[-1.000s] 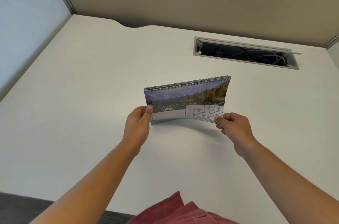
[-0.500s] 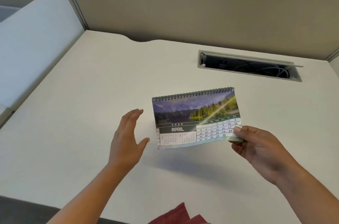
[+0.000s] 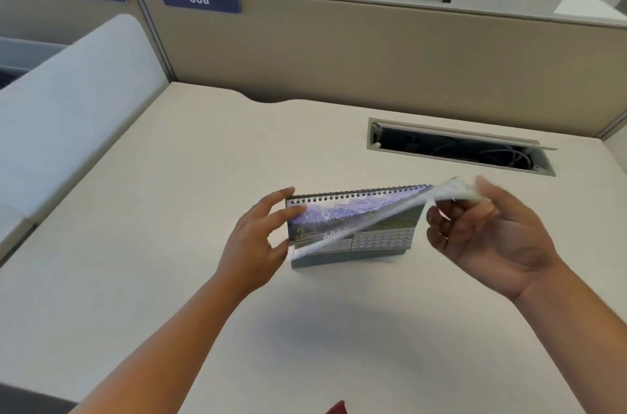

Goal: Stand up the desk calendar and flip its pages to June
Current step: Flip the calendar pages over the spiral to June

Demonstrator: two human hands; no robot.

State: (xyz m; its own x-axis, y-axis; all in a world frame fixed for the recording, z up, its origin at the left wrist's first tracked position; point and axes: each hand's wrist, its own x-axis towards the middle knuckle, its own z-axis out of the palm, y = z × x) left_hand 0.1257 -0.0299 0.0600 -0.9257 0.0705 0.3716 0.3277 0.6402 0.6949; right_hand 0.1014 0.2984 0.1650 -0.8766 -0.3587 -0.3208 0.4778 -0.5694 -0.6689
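Now the calendar [image 3: 353, 227] stands on the desk [image 3: 169, 176], nearer than the cable slot [image 3: 458, 148]. Left hand [image 3: 254, 244], fingers spread, steadies its left edge; right hand [image 3: 488, 237] pinches a blurred lifted page [image 3: 373, 216] beside its right corner.
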